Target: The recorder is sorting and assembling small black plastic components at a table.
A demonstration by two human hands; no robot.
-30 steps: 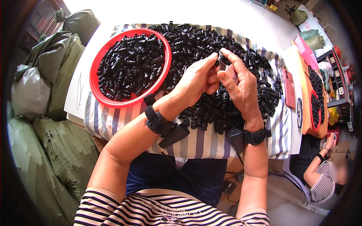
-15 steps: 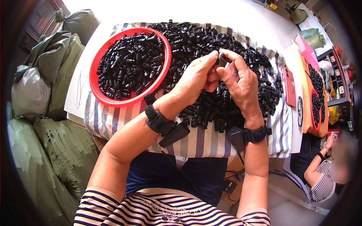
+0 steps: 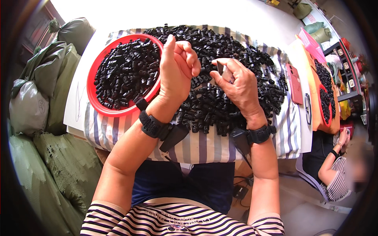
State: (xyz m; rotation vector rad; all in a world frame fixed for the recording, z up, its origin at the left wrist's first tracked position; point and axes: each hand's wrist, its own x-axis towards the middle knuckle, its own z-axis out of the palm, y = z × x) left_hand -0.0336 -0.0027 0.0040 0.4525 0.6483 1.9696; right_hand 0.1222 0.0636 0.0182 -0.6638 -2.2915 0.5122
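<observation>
Black plastic cord locks (image 3: pixel 212 110), small and barrel-shaped, are heaped on a striped cloth (image 3: pixel 185 153). More fill a round red basin (image 3: pixel 91 93) at the left. My left hand (image 3: pixel 175 70) is raised beside the basin's right rim, thumb up and apart from the loosely curled fingers; nothing shows in it. Over the heap, my right hand (image 3: pixel 238 84) is closed on a small flat blade-like piece (image 3: pixel 220 67), dark at the tip with a pale part against the fingers. The far side of that piece is hidden.
A pink phone (image 3: pixel 295 84) and glasses (image 3: pixel 308 108) lie right of the heap. Green sacks (image 3: pixel 63 157) crowd the left side. At the right another person (image 3: pixel 334 181) sits by an orange table with black pieces and a pink basket (image 3: pixel 311 45). Straps with black boxes circle both my wrists.
My hands were together over the heap and have parted. The left moved left toward the basin, its thumb lifting off; the right moved slightly down, still gripping the blade-like piece.
</observation>
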